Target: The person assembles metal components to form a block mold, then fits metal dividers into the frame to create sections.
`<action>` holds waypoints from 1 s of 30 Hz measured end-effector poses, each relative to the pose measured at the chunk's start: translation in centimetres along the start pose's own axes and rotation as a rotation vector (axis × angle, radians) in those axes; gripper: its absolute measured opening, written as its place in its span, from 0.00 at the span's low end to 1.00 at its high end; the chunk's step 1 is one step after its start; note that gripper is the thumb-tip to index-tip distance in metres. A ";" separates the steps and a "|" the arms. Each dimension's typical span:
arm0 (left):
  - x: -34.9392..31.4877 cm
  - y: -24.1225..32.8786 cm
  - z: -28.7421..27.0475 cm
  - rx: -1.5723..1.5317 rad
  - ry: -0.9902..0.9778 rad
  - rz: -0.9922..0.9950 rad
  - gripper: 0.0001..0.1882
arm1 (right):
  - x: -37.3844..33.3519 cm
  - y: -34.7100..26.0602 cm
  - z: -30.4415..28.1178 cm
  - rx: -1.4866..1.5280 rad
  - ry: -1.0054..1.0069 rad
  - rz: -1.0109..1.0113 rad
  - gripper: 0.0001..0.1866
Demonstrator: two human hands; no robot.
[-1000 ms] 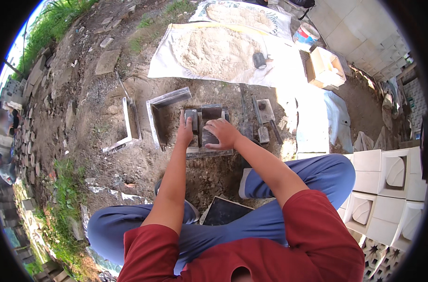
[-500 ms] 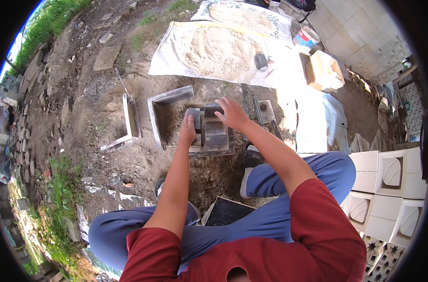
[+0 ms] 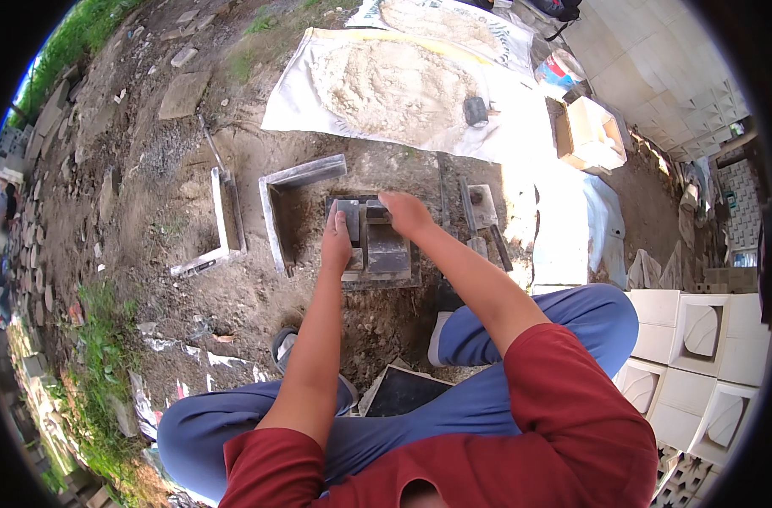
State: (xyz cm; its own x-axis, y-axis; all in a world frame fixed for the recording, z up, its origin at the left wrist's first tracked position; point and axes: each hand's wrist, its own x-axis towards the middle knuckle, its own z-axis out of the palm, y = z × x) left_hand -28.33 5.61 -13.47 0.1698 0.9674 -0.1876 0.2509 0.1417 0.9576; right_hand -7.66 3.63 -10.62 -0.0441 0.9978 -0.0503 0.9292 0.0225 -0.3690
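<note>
I squat over bare earth with a dark metal mould [image 3: 384, 250] on the ground in front of me. My left hand [image 3: 336, 244] lies flat against the mould's left side, fingers pointing away from me. My right hand [image 3: 405, 213] grips the mould's far top edge with curled fingers. A grey L-shaped mould frame [image 3: 284, 199] lies just left of it. What is inside the mould is partly hidden by my hands.
Another light frame [image 3: 221, 224] lies further left. A white sheet with a heap of sand [image 3: 390, 80] spreads out beyond. Small metal parts [image 3: 481, 212] lie to the right. White cast blocks [image 3: 699, 339] are stacked at the right. A dark slab [image 3: 400, 391] sits between my feet.
My right hand has moved from the mould's near right part up to its far top edge. My left hand stays on the left side. The view has shifted slightly.
</note>
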 end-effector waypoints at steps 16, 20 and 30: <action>-1.4 -2.4 -1.0 -0.177 -0.220 -0.006 0.31 | -4.9 -0.1 1.5 0.208 0.451 0.427 0.30; -1.9 -4.2 -2.9 -0.282 -0.136 -0.019 0.31 | -7.4 -1.9 4.9 0.323 0.327 0.740 0.24; -2.7 -4.1 -2.5 -0.225 -0.087 -0.076 0.30 | -11.2 -1.0 8.4 0.402 0.258 0.782 0.11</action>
State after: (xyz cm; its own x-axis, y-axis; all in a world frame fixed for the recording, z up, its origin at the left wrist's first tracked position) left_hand -32.22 2.98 -16.33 0.2425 0.9319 -0.2697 0.0494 0.2658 0.9628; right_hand -11.22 -8.11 -17.45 0.6721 0.7035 -0.2309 0.4595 -0.6408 -0.6150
